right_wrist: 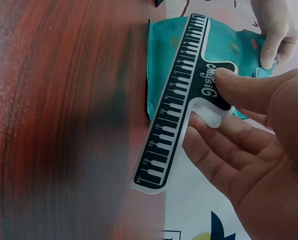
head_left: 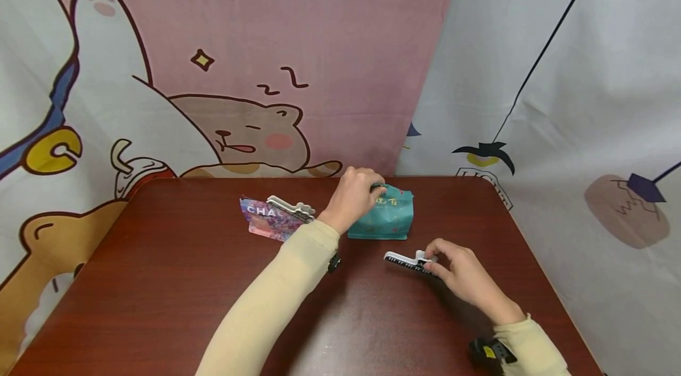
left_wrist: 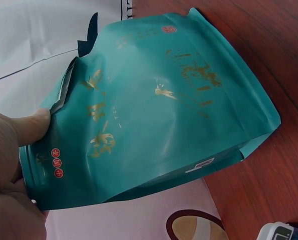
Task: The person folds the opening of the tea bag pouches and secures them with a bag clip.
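A teal pouch (head_left: 384, 216) with gold lettering stands on the table toward the back. My left hand (head_left: 355, 195) pinches its top edge, the thumb on the front face in the left wrist view. To the right and nearer, my right hand (head_left: 464, 272) grips a long clip (right_wrist: 171, 110) by its handle, between thumb and fingers. The clip is white with a black piano-key print and the word "Music". In the right wrist view it overlaps the teal pouch (right_wrist: 161, 55), its long bar slanting in front.
A pink and purple bag (head_left: 266, 223) printed "CHA" lies left of the left forearm, with a second whitish clip (head_left: 289, 208) across its top. The brown table (head_left: 175, 281) ends at a cartoon-printed cloth (head_left: 346, 57) behind and at the sides.
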Motion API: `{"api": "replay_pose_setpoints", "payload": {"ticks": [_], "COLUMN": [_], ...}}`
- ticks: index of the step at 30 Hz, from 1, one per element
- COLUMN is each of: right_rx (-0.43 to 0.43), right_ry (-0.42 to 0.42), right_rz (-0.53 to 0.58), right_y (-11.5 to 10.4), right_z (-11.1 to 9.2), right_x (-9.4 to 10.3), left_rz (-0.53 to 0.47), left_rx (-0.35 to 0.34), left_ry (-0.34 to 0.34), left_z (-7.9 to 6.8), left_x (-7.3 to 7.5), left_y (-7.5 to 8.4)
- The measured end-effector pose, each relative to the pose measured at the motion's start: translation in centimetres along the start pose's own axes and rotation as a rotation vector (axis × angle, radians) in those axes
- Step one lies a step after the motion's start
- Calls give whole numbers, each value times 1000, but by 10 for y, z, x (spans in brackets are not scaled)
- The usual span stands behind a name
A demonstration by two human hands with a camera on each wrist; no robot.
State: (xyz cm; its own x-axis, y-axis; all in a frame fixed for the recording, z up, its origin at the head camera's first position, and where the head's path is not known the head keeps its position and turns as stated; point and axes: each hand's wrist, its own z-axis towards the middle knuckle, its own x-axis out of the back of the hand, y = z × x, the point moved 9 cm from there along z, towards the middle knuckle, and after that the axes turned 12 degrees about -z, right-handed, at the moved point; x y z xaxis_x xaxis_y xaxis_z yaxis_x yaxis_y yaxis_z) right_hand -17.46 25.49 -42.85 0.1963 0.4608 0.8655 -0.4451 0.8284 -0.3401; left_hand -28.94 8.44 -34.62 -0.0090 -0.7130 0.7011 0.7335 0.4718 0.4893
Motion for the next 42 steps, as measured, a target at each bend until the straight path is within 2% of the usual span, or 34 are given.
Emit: {"api": "replay_pose_setpoints", "payload": {"ticks": [9,22,27,34,42], "right_rx": [-59,-44,-62,-94,-88], "right_ry": [30,44,57,78,124], "right_rz": [-50,-49,-48,-61,-100], "right_y": [5,9,11,17,20], "right_z": [4,8,9,11,17], "right_x": [9,15,19,24,32], "left_rz": [-4,-4,-13,-15,-14], "left_rx": [4,10,29,20,12], "left_ry": [-7,-6,-15,-8,6], "left_z": [2,3,3,3,3], "left_x": [-1,0,-1,-1,0], "left_y": [-1,-1,-2,-2,-1]}}
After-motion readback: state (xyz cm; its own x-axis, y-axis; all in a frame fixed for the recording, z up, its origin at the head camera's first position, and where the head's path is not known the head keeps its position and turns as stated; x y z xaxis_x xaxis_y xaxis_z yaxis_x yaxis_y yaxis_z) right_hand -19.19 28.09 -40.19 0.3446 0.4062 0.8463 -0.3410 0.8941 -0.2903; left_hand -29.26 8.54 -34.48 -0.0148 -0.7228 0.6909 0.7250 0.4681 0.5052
